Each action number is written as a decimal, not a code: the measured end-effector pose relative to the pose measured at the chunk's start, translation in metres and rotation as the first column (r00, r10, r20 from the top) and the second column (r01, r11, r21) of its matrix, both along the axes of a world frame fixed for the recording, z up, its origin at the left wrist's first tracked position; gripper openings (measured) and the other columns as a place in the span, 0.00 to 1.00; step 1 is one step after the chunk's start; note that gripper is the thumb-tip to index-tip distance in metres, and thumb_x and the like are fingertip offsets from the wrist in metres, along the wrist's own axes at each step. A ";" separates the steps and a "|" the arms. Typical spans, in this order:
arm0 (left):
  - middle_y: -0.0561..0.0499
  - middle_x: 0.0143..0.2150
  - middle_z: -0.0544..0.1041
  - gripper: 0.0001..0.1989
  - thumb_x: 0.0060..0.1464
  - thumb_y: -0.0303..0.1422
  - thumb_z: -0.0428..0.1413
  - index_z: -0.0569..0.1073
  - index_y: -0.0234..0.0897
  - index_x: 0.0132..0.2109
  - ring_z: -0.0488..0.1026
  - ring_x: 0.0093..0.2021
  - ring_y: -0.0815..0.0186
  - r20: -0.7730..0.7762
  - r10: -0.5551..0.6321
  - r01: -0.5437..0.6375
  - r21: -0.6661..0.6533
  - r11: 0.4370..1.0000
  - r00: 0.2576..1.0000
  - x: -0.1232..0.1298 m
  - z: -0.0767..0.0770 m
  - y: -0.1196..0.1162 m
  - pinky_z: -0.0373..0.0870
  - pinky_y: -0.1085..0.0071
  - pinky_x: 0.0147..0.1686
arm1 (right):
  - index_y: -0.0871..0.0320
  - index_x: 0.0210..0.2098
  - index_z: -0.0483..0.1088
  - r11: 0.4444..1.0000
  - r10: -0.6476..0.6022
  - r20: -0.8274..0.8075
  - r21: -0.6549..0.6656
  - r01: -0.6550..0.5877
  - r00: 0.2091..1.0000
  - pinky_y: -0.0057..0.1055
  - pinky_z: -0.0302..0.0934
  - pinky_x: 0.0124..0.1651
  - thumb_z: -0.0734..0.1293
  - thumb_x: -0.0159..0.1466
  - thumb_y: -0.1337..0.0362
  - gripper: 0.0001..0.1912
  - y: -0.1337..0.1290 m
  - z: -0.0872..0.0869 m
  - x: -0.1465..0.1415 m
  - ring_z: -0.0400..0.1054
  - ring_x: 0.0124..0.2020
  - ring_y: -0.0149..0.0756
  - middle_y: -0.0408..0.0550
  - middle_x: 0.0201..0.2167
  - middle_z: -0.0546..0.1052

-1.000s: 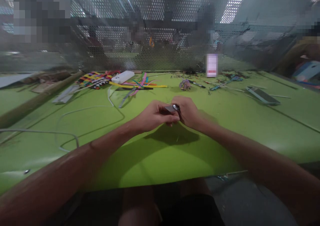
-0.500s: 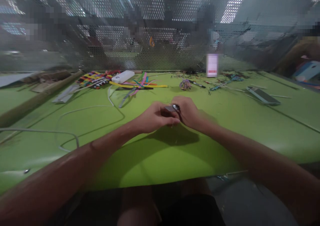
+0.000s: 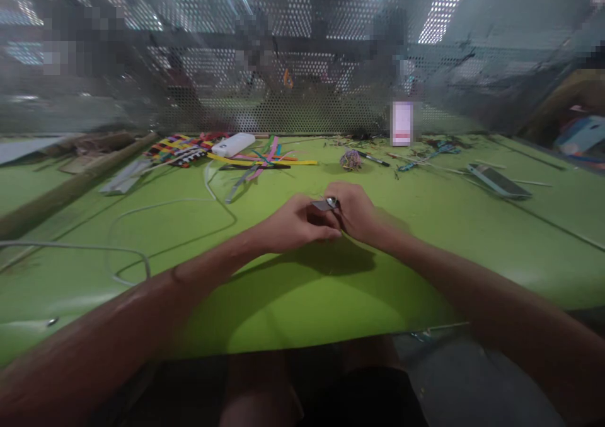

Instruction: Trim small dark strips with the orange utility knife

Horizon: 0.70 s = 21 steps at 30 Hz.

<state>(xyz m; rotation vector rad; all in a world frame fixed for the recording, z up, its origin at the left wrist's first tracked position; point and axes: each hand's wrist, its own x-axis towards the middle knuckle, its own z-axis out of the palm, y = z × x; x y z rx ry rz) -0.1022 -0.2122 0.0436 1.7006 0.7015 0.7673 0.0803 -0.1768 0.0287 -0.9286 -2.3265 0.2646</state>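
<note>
Above a green tabletop (image 3: 293,320), a left hand (image 3: 293,225) curves loosely, its hold impossible to tell, beside a clenched right hand (image 3: 355,212). Beyond the fingers: a pixelated screen (image 3: 401,121) and a white device (image 3: 236,144), its mark illegible. A gray metal piece (image 3: 323,205), partly hidden, juts from the right fingers' grip.

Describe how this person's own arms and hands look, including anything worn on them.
The left hand and right hand are ungloved. The left forearm and right forearm show no sleeve or watch. A thin dark line crosses the left forearm; whether it is a band, a mark or a shadow, I cannot tell.
</note>
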 end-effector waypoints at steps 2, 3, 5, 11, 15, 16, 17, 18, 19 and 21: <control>0.51 0.25 0.78 0.04 0.47 0.29 0.68 0.81 0.32 0.29 0.69 0.27 0.70 -0.009 -0.008 0.008 0.011 1.000 1.000 0.000 -0.001 0.000 0.69 0.71 0.32 | 0.56 0.20 0.58 1.000 0.006 0.008 -0.002 -0.006 1.000 0.31 0.46 0.32 0.66 0.61 0.73 0.16 0.000 0.001 -0.001 0.56 0.26 0.29 0.41 0.22 0.64; 0.51 0.25 0.78 0.04 0.47 0.28 0.67 0.81 0.32 0.29 0.69 0.27 0.70 -0.014 -0.010 0.010 0.017 1.000 1.000 0.000 -0.001 0.000 0.69 0.71 0.32 | 0.56 0.20 0.58 1.000 0.012 0.013 -0.009 -0.012 1.000 0.31 0.46 0.32 0.66 0.61 0.73 0.16 0.000 0.001 -0.001 0.56 0.26 0.30 0.41 0.22 0.64; 0.51 0.26 0.78 0.04 0.48 0.28 0.67 0.81 0.32 0.30 0.69 0.28 0.70 -0.020 -0.013 0.014 0.027 1.000 1.000 0.000 -0.001 0.000 0.69 0.71 0.32 | 0.56 0.19 0.58 1.000 0.012 0.020 -0.023 -0.011 1.000 0.32 0.46 0.31 0.65 0.62 0.73 0.17 0.000 0.002 -0.001 0.56 0.26 0.30 0.42 0.22 0.64; 0.52 0.25 0.78 0.03 0.49 0.28 0.67 0.81 0.32 0.30 0.69 0.27 0.70 -0.013 -0.029 0.029 0.040 0.999 1.000 -0.001 -0.002 -0.001 0.70 0.71 0.34 | 0.56 0.21 0.59 0.999 0.001 0.042 -0.038 0.001 0.999 0.33 0.46 0.32 0.66 0.64 0.69 0.17 -0.001 0.002 0.000 0.55 0.26 0.30 0.42 0.23 0.64; 0.51 0.26 0.78 0.03 0.49 0.28 0.66 0.81 0.32 0.30 0.70 0.28 0.70 -0.013 -0.022 0.022 0.032 0.999 1.000 0.000 -0.002 0.000 0.70 0.71 0.34 | 0.56 0.21 0.58 0.999 -0.028 0.033 -0.030 0.029 0.999 0.32 0.46 0.32 0.64 0.64 0.71 0.17 -0.001 0.002 0.000 0.55 0.26 0.30 0.42 0.22 0.63; 0.51 0.27 0.79 0.03 0.49 0.27 0.66 0.81 0.32 0.30 0.71 0.29 0.70 -0.009 -0.020 0.020 0.039 0.999 1.000 0.001 -0.002 -0.001 0.70 0.71 0.34 | 0.56 0.21 0.57 0.999 -0.039 0.034 -0.026 0.040 0.999 0.32 0.45 0.32 0.63 0.64 0.72 0.17 -0.001 0.002 0.000 0.55 0.26 0.30 0.42 0.22 0.63; 0.51 0.27 0.79 0.02 0.49 0.27 0.66 0.81 0.32 0.30 0.71 0.29 0.70 -0.007 -0.017 0.018 0.047 0.999 1.000 0.001 -0.003 -0.001 0.70 0.71 0.35 | 0.56 0.20 0.56 0.999 -0.045 0.037 -0.020 0.046 0.998 0.32 0.45 0.32 0.63 0.64 0.72 0.18 -0.001 0.002 0.000 0.55 0.26 0.30 0.42 0.22 0.62; 0.51 0.27 0.79 0.02 0.49 0.27 0.66 0.81 0.32 0.30 0.71 0.29 0.70 -0.009 -0.015 0.016 0.051 0.999 1.000 0.001 -0.003 -0.001 0.70 0.71 0.35 | 0.55 0.20 0.56 0.999 -0.047 0.037 -0.012 0.047 0.998 0.32 0.45 0.32 0.63 0.65 0.72 0.18 0.000 0.002 0.000 0.55 0.26 0.30 0.41 0.22 0.62; 0.51 0.27 0.78 0.03 0.49 0.27 0.66 0.81 0.32 0.29 0.71 0.29 0.70 -0.014 -0.014 0.015 0.051 0.999 1.000 0.002 -0.003 -0.002 0.70 0.71 0.34 | 0.55 0.20 0.56 0.999 -0.042 0.036 -0.004 0.042 0.998 0.32 0.45 0.32 0.63 0.65 0.72 0.18 0.000 0.002 0.000 0.54 0.26 0.30 0.41 0.22 0.62; 0.51 0.26 0.78 0.03 0.50 0.27 0.66 0.81 0.32 0.30 0.70 0.28 0.70 -0.036 -0.014 0.015 0.038 0.999 0.999 0.002 -0.004 -0.004 0.69 0.71 0.33 | 0.55 0.21 0.56 1.000 -0.023 0.030 0.006 0.023 0.999 0.32 0.45 0.32 0.63 0.66 0.71 0.17 0.001 0.002 0.000 0.54 0.26 0.30 0.41 0.22 0.63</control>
